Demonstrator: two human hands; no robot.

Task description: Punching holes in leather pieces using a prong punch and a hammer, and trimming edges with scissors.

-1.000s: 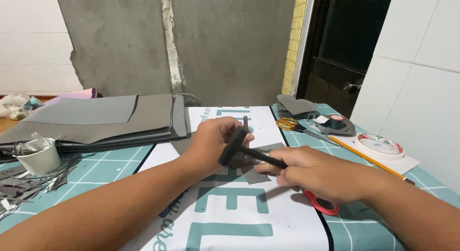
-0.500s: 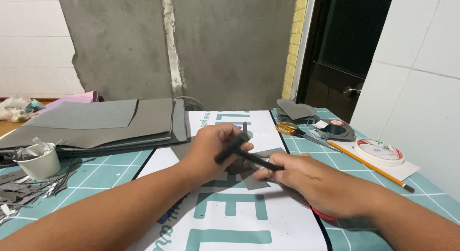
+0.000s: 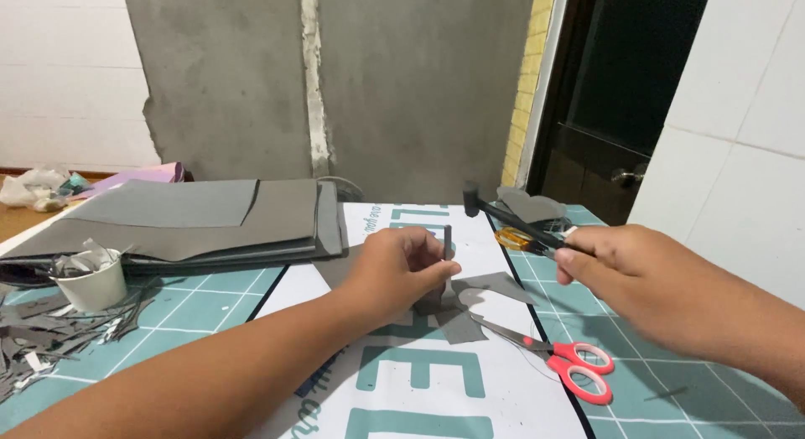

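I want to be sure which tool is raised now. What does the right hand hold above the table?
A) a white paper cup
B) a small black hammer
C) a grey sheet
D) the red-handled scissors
B: the right hand holds a small black hammer raised above the table, while the red-handled scissors lie flat on the white printed sheet.

— What's upright under the left hand?
— A short dark metal punch (image 3: pixel 447 243), slim, standing vertical, tip down on the grey cut piece (image 3: pixel 470 301) lying flat on the white printed sheet.
— And the hammer (image 3: pixel 513 220)?
— Small, black head and handle, raised off the table, head pointing left, above and right of the punch.
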